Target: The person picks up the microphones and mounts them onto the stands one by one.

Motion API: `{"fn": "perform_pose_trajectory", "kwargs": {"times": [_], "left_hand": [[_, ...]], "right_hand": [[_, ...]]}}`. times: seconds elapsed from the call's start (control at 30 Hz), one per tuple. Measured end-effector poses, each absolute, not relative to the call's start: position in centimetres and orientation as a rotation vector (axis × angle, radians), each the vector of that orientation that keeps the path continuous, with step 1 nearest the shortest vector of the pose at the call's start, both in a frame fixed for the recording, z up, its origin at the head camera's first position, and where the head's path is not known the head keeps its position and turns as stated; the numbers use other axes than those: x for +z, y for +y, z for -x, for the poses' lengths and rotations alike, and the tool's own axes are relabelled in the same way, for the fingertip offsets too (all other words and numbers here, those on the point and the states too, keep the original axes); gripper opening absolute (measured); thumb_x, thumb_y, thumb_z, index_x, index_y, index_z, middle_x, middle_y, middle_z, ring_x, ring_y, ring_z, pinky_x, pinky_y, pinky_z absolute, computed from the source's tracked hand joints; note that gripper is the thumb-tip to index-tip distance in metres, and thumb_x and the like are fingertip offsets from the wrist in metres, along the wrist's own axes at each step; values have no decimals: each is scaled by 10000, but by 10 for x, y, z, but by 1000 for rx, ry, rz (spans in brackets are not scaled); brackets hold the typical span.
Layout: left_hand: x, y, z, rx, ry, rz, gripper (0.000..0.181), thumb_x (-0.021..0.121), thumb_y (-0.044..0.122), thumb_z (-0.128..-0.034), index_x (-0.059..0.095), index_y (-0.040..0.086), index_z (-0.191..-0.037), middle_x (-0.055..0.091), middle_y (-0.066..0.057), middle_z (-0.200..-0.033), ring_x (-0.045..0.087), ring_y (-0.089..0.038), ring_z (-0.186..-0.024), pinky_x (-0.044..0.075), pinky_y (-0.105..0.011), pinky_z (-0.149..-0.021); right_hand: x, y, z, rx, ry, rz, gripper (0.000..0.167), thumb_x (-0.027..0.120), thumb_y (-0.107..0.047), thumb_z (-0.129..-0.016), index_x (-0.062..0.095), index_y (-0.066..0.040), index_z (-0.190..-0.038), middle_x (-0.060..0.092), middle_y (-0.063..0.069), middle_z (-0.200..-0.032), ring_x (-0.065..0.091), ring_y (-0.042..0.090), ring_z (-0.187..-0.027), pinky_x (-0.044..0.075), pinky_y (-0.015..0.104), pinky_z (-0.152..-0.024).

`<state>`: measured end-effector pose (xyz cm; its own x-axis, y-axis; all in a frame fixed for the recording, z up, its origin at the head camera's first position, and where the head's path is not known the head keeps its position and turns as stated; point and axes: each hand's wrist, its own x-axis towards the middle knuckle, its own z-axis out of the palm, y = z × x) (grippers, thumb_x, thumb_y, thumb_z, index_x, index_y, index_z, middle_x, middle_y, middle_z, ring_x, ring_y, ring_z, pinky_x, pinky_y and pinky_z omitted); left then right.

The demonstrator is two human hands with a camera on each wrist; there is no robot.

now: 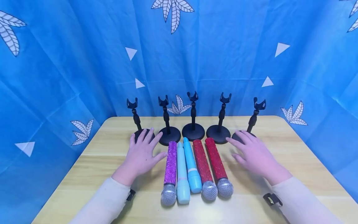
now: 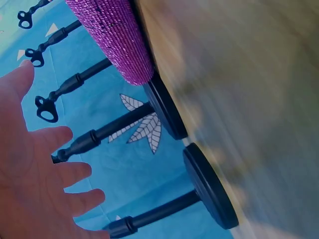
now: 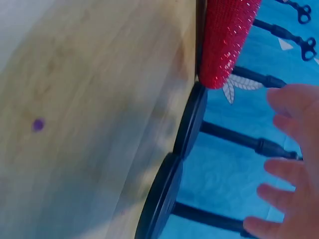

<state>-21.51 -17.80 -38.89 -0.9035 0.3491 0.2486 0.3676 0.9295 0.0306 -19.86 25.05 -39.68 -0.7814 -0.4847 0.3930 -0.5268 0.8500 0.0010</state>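
Observation:
Side by side on the table lie a purple glitter microphone (image 1: 171,165), a pale blue microphone (image 1: 181,169), a brighter blue one (image 1: 191,161) and two red glitter microphones (image 1: 203,163) (image 1: 216,160), their heads toward me. My left hand (image 1: 142,158), fingers spread, is left of the purple microphone and holds nothing. To the right of the red microphones, my right hand (image 1: 257,158) also has its fingers extended and holds nothing. Black microphone stands with empty cradles rise behind; the left hand partly covers the leftmost stand (image 1: 137,119), the right hand the rightmost stand's base (image 1: 252,121).
Between the outer stands, more black stands (image 1: 193,131) with round bases form a shallow arc near the back of the wooden table (image 1: 92,169). A blue curtain (image 1: 223,62) with white leaf and triangle prints hangs behind and at both sides.

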Motion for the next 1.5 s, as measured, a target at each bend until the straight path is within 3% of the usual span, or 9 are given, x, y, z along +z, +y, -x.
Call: {"fn": "perform_pose_trajectory", "kwargs": {"times": [0.13,0.23,0.47,0.67,0.87,0.97,1.1,1.27,1.5], "left_hand": [[-384,-175,220,-112,-2828,557,870,424,785,-915,314,263,-1601,248,-137,-1646,184,-414,-1498,59,-732,-1118],[-381,-173,221,-128,-2838,566,871,403,795,-915,312,267,-1602,246,-133,-1647,189,-417,-1497,55,-729,-1120],[-384,-167,222,-173,-2877,599,882,335,819,-913,321,264,-1599,233,-125,-1652,173,-407,-1506,51,-701,-1139],[-382,-160,228,-166,-2858,645,818,428,755,-937,367,256,-1581,269,-129,-1640,214,-413,-1493,99,-699,-1139],[-378,-149,234,-173,-2867,710,788,452,728,-946,376,263,-1577,276,-127,-1638,205,-413,-1496,105,-704,-1136],[-376,-140,236,-165,-2852,755,767,477,708,-948,392,265,-1569,299,-119,-1630,221,-415,-1490,115,-711,-1131],[-373,-126,242,-110,-2835,823,750,515,674,-951,385,271,-1571,306,-106,-1628,222,-414,-1490,133,-712,-1128],[-366,-106,251,-23,-2848,904,773,437,718,-958,340,284,-1590,285,-93,-1638,216,-385,-1499,156,-686,-1139],[-350,-69,267,-99,-2854,1080,753,457,680,-976,315,276,-1596,306,-65,-1630,262,-327,-1491,196,-609,-1165]], "right_hand": [[-397,238,210,160,-2586,-920,612,808,-81,-784,639,-184,-1363,456,208,-1505,384,457,-1391,377,656,-1041],[-398,225,216,175,-2632,-993,601,800,-12,-781,665,-218,-1329,459,184,-1511,352,435,-1421,369,627,-1068],[-404,205,220,108,-2764,-1082,535,787,-75,-853,664,-290,-1327,446,139,-1532,298,410,-1457,395,612,-1057],[-406,199,221,46,-2839,-1087,570,768,-84,-878,635,-344,-1367,390,96,-1575,258,372,-1479,385,620,-1063],[-408,198,222,49,-2902,-1119,649,824,-94,-824,617,-373,-1371,336,70,-1605,224,354,-1490,384,619,-1064],[-409,203,221,57,-2878,-1122,594,829,-111,-821,644,-379,-1319,377,66,-1578,265,350,-1476,393,607,-1062],[-408,216,216,80,-2825,-1124,539,816,-120,-829,653,-344,-1291,442,63,-1523,336,343,-1436,430,578,-1041],[-400,236,205,121,-2750,-1110,606,835,-73,-780,622,-278,-1309,484,93,-1482,401,365,-1383,473,573,-992],[-390,274,192,234,-2702,-1034,634,856,-41,-725,613,-188,-1291,527,102,-1447,443,389,-1350,446,605,-1007]]}}
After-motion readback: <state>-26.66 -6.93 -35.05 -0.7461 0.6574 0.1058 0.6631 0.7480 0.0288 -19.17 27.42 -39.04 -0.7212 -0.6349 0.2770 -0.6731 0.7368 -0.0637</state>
